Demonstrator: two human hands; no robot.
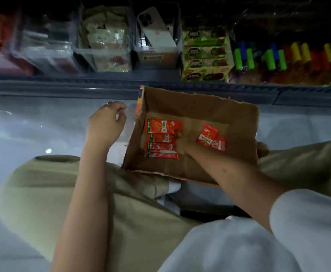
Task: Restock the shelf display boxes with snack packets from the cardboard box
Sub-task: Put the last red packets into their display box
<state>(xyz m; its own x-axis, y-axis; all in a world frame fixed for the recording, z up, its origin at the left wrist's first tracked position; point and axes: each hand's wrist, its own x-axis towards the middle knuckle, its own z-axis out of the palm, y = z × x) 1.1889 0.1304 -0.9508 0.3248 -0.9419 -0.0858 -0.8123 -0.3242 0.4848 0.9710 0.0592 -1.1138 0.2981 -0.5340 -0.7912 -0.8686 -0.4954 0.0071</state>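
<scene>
An open cardboard box [200, 107] lies on the floor in front of my knees. Inside it, a stack of red snack packets [161, 138] sits at the left, and two loose red packets [209, 137] lie at the right. My right hand [183, 145] reaches into the box and grips the right end of the stack. My left hand [106, 122] hovers left of the box, fingers loosely curled, holding nothing. Clear display boxes [105, 40] stand on the low shelf beyond.
The shelf edge [82, 85] runs across just behind the box. A phone [156, 30] leans in a clear display box. Green snack cartons [205, 55] and coloured items [288, 55] fill the shelf's right side. My beige-trousered legs flank the box on the pale floor.
</scene>
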